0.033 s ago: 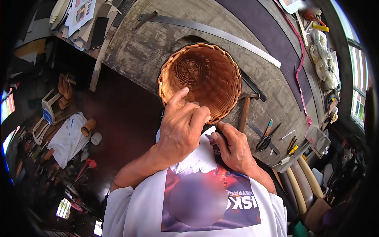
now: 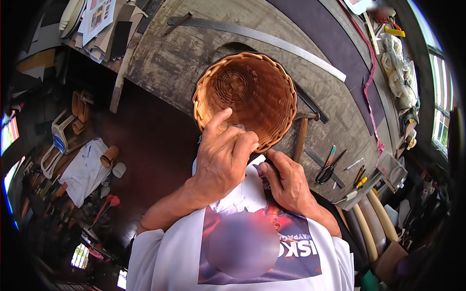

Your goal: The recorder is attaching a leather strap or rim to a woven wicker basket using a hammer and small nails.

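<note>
A round, tan wicker basket [image 2: 272, 104] lies tipped with its open mouth facing me, a dark band showing along its outer right side. My left hand [image 2: 221, 155] is closed over the basket's near rim, index finger reaching inside and the other fingers curled on the edge. Just right of it, my right hand [image 2: 286, 182] is pinched below the rim, against the outside of the basket. A small dark strip or tip shows at its thumb, but its kind is hard to make out. The underside of the basket is hidden.
On the worn table [image 2: 160, 63] lie a long metal ruler [image 2: 262, 39], a hammer [image 2: 302, 138], scissors [image 2: 329, 169] and a dark purple sheet [image 2: 335, 48]. A pink tape [image 2: 370, 92] runs along the right. Papers and scraps [image 2: 104, 24] are piled far left; a plastic chair [image 2: 60, 140] stands on the floor.
</note>
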Available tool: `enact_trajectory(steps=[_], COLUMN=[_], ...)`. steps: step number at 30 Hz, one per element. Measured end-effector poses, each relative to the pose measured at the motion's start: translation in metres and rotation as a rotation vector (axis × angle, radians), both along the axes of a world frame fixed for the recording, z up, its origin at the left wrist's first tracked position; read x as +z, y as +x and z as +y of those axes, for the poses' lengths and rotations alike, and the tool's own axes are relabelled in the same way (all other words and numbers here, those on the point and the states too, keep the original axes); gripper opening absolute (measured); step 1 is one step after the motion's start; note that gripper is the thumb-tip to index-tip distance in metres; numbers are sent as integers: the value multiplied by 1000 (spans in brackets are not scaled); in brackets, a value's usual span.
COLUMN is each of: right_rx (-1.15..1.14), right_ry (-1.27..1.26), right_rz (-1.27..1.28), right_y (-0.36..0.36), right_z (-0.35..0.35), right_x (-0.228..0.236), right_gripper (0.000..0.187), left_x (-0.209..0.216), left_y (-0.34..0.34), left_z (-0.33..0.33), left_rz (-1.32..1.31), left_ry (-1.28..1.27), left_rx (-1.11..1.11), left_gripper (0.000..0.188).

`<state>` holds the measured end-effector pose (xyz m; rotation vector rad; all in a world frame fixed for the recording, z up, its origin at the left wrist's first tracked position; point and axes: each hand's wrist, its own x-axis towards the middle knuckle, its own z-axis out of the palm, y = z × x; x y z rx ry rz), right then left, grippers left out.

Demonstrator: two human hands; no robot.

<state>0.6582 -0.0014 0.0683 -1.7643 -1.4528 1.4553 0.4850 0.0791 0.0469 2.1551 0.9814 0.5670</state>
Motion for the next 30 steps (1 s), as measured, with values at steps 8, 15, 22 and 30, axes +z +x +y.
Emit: enact_trajectory(steps=[8,15,22,30], right_rx=[-457,-421,-22,1], right_ry=[-807,-727,250,269], right_rz=[856,777,138,60], right_y=[10,5,-6,-7], right_z=[18,14,-12,-10], right_x=[12,4,-52,-41], right_gripper=[31,26,17,19], left_x=[0,0,-1,1], left_y=[2,-2,-4,2], left_z=[4,6,4,4], left_rz=[-39,-62,-25,20], left_ry=[26,23,32,0], left_rx=[26,32,49,104], left_gripper=[9,8,9,6])
